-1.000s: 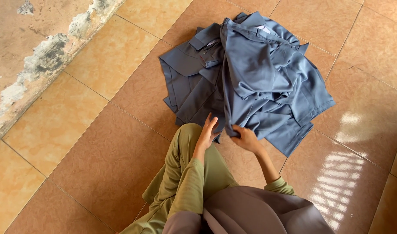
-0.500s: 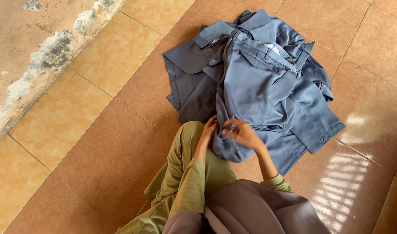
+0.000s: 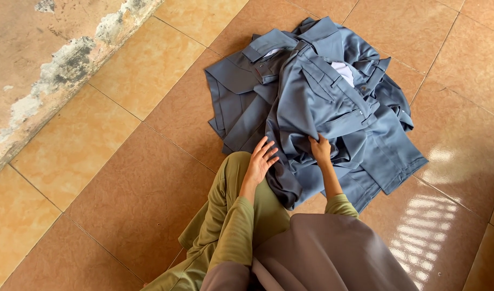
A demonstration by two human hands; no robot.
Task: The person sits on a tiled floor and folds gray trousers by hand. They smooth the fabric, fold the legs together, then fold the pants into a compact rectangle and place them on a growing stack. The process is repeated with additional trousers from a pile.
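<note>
Blue-grey trousers (image 3: pixel 322 102) pinched by right hand (image 3: pixel 321 149), left hand (image 3: pixel 260 159) spread at their edge, bare tile floor (image 3: pixel 123 178) leftward.

Single head-worn view, looking steeply down past the person's lap; faces forward onto the tiled floor (image 3: pixel 123 183); close range, forearms reach mid-frame; pile of blue-grey clothes (image 3: pixel 317 102) fills upper centre; stained wall base (image 3: pixel 53 70) crosses the upper-left corner; no second view.
</note>
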